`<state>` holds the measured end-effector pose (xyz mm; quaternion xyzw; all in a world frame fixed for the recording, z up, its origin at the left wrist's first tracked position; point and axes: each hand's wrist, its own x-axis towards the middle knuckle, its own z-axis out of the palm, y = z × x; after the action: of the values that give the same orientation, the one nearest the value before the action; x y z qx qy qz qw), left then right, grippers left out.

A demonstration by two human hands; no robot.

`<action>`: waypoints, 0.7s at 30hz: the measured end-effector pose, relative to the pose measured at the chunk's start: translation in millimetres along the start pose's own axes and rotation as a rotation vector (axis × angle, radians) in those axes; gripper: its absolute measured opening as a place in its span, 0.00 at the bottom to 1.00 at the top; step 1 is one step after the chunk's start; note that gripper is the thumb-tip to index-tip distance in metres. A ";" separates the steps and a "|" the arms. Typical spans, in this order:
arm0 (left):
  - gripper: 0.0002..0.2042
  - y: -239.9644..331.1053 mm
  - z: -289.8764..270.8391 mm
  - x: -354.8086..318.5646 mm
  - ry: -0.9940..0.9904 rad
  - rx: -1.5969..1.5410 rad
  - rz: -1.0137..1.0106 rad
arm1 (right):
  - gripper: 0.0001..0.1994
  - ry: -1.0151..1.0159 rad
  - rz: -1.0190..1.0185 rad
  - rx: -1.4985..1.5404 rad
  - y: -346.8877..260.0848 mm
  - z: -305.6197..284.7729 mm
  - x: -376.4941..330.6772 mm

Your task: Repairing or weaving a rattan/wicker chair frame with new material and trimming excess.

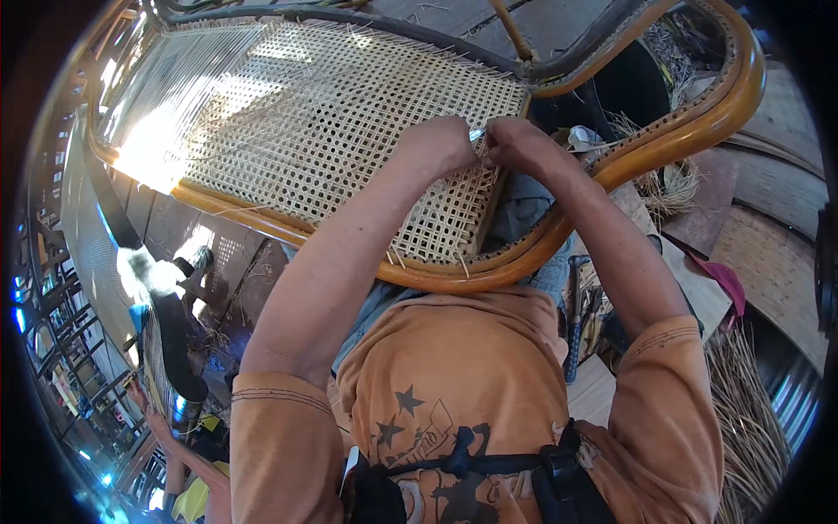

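A woven cane panel [349,113] in an open lattice fills a curved, varnished wooden chair frame [436,278] lying across my lap. Over the panel's right end, my left hand [439,145] and my right hand [518,144] are close together, both with fingers curled closed. A thin, shiny sliver [477,135] shows between them; I cannot tell what it is or which hand grips it. Fingertips are mostly hidden behind the knuckles. Loose cane ends stick out along the panel's near edge. Small holes run along the frame's bare right-hand curve.
A hammer [573,332] with a dark blue handle lies right of my lap. Bundled cane strands [742,402] stand at the lower right. A pinkish-red cloth [721,281] lies near boards. Another person's arm [179,447] reaches toward a second woven panel [96,236] at left.
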<state>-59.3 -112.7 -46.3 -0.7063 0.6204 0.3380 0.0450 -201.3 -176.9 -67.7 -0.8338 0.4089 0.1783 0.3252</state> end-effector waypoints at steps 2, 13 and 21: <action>0.15 -4.0 10.2 9.5 -0.022 -0.050 -0.038 | 0.12 0.012 0.015 -0.018 1.6 1.3 1.5; 0.13 -48.0 -40.3 -35.3 -0.162 -0.445 -0.079 | 0.12 -0.026 -0.187 0.442 -24.1 -12.8 -7.7; 0.15 2.5 -31.4 -10.4 -0.361 0.277 -0.012 | 0.09 0.022 0.002 0.175 5.7 6.7 -3.5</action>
<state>-48.4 -119.6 -15.7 -0.6251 0.6387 0.3701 0.2539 -208.2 -172.9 -72.9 -0.8038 0.4274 0.1330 0.3919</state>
